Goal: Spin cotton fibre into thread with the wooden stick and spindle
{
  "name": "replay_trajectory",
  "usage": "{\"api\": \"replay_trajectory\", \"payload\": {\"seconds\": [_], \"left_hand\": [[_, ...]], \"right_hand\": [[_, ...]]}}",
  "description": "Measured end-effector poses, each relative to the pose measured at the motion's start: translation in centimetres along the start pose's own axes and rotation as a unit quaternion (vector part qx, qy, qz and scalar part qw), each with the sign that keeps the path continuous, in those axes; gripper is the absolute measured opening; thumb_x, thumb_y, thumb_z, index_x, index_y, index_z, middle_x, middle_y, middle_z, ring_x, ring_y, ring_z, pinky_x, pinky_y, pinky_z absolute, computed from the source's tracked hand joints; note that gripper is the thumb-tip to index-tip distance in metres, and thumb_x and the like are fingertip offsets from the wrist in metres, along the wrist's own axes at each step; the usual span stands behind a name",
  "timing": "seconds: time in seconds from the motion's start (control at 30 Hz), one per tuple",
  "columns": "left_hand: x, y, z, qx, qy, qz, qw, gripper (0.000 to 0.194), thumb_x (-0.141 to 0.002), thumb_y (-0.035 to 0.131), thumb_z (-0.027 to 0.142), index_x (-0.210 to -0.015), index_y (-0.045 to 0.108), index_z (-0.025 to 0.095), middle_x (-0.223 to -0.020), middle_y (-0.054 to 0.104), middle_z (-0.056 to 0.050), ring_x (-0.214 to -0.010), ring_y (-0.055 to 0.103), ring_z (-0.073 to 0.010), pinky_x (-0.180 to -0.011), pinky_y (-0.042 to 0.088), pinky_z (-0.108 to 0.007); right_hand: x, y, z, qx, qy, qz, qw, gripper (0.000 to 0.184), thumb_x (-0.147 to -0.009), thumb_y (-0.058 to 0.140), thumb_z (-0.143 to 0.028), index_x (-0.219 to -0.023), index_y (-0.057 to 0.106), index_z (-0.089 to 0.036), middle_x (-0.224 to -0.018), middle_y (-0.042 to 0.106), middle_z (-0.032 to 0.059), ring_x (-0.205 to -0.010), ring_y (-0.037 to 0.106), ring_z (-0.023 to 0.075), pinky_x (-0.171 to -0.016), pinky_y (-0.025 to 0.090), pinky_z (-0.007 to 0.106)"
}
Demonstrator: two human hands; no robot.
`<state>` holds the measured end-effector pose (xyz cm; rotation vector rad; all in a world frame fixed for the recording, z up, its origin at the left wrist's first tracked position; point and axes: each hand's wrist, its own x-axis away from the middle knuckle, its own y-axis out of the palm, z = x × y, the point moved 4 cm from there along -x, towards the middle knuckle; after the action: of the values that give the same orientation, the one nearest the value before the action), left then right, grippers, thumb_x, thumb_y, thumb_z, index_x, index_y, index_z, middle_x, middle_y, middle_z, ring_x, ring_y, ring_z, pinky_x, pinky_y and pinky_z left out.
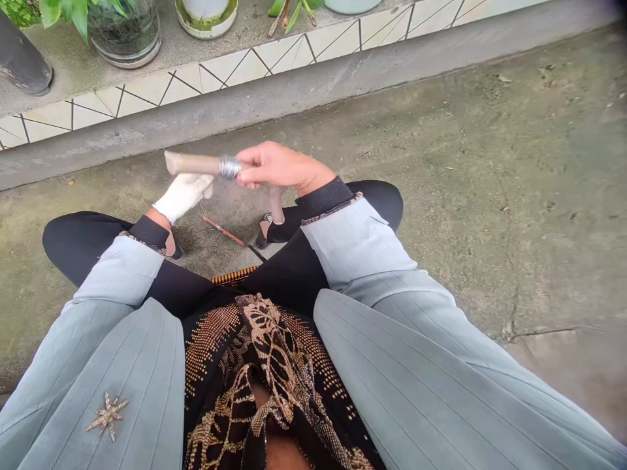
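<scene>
My right hand (pixel 274 166) is bare and closed around a pale brown stick (pixel 193 163) that points left. Silver wire (pixel 228 168) is wound in a tight band around the stick beside my fingertips. A similar brown length hangs down below my right palm; whether it joins the stick is hidden by the hand. My left hand (pixel 183 196) wears a white glove and sits just under the stick, its fingers curled closed. What the gloved fingers hold, if anything, I cannot make out.
A thin reddish rod-like tool (pixel 223 230) with a dark end lies on the concrete between my feet. Ahead runs a low ledge with a tiled edge (pixel 215 75). It bears a glass plant jar (pixel 125 32), a pot saucer (pixel 208 26) and a dark post (pixel 24 59).
</scene>
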<state>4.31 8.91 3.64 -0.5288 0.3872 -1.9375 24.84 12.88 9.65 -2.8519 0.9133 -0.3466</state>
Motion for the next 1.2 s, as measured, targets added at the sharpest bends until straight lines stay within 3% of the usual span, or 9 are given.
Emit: {"api": "replay_trajectory", "payload": {"seconds": [0.17,0.33,0.53,0.67,0.73,0.87,1.0,1.1,1.2], "left_hand": [[0.9,2.6,0.9,0.035,0.027,-0.104,0.994,0.061,-0.104,0.044,0.067,-0.071,0.065,0.019,-0.058,0.057,-0.002,-0.051,0.049,-0.0126,-0.055,0.041,-0.028],[1.9,1.8,3.0,-0.043,0.093,-0.030,0.994,0.064,-0.106,0.041,0.060,-0.060,0.057,0.020,-0.059,0.062,-0.003,-0.058,0.057,-0.0139,-0.068,0.047,-0.029],[2.2,-0.7,3.7,-0.103,0.077,0.056,0.990,0.061,-0.108,0.040,0.054,-0.059,0.056,0.021,-0.056,0.060,-0.003,-0.060,0.057,-0.0155,-0.072,0.048,-0.030],[1.8,-1.4,2.5,-0.105,0.038,0.076,0.991,0.059,-0.105,0.041,0.055,-0.059,0.056,0.021,-0.058,0.060,-0.003,-0.060,0.054,-0.0151,-0.070,0.045,-0.029],[1.5,-1.3,2.0,-0.080,0.022,0.070,0.994,0.057,-0.103,0.042,0.055,-0.060,0.058,0.021,-0.060,0.062,-0.003,-0.061,0.055,-0.0157,-0.068,0.044,-0.029],[1.0,-0.8,1.2,-0.044,-0.029,0.056,0.997,0.053,-0.100,0.040,0.054,-0.060,0.055,0.023,-0.061,0.062,-0.004,-0.059,0.055,-0.0179,-0.063,0.042,-0.031],[1.2,0.3,1.8,-0.115,0.026,-0.033,0.992,0.054,-0.100,0.039,0.060,-0.065,0.059,0.024,-0.062,0.063,-0.003,-0.060,0.057,-0.0201,-0.064,0.044,-0.032],[1.6,0.0,1.8,-0.205,0.042,-0.042,0.977,0.048,-0.101,0.037,0.055,-0.070,0.060,0.025,-0.071,0.071,-0.004,-0.067,0.063,-0.0225,-0.067,0.045,-0.032],[1.8,-0.8,1.6,-0.322,0.067,-0.058,0.943,0.036,-0.095,0.042,0.044,-0.082,0.069,0.026,-0.089,0.079,-0.010,-0.075,0.068,-0.0266,-0.066,0.041,-0.034]], "right_hand": [[0.1,-3.7,1.6,-0.191,0.010,0.265,0.945,0.022,-0.105,0.061,-0.031,-0.085,0.059,-0.022,-0.076,0.057,-0.0001,-0.061,0.047,0.0117,-0.057,0.042,0.026],[-0.2,-4.7,2.8,0.214,0.185,0.286,0.916,0.018,-0.098,0.067,-0.031,-0.083,0.060,-0.021,-0.086,0.069,0.0074,-0.087,0.065,0.0229,-0.086,0.055,0.037],[-1.6,0.0,2.9,0.421,0.264,0.003,0.868,0.024,-0.101,0.069,-0.030,-0.111,0.079,-0.011,-0.104,0.076,0.0166,-0.106,0.070,0.0318,-0.090,0.049,0.039],[-0.4,2.7,2.4,0.272,0.245,-0.250,0.896,0.012,-0.098,0.070,-0.020,-0.100,0.080,-0.014,-0.077,0.069,0.0015,-0.077,0.063,0.0153,-0.078,0.046,0.030],[0.2,3.1,1.9,0.154,0.197,-0.315,0.916,0.008,-0.097,0.072,-0.020,-0.095,0.077,-0.014,-0.072,0.064,-0.0029,-0.068,0.057,0.0106,-0.073,0.045,0.026],[-0.5,0.9,1.3,0.012,0.072,-0.123,0.990,0.015,-0.095,0.073,-0.016,-0.084,0.063,-0.015,-0.072,0.059,-0.0055,-0.066,0.053,0.0074,-0.066,0.042,0.021],[-1.8,-0.8,2.1,-0.033,0.093,0.103,0.990,0.022,-0.106,0.061,-0.023,-0.086,0.053,-0.019,-0.079,0.059,-0.0032,-0.066,0.052,0.0077,-0.066,0.045,0.022],[-3.0,-0.7,2.5,0.083,0.139,0.130,0.978,0.025,-0.111,0.055,-0.030,-0.089,0.049,-0.021,-0.080,0.057,-0.0028,-0.072,0.055,0.0100,-0.067,0.042,0.024],[-4.1,-0.1,2.9,0.318,0.187,0.064,0.927,0.039,-0.107,0.067,-0.035,-0.080,0.042,-0.022,-0.068,0.039,-0.0035,-0.076,0.045,0.0137,-0.067,0.027,0.029]]}}
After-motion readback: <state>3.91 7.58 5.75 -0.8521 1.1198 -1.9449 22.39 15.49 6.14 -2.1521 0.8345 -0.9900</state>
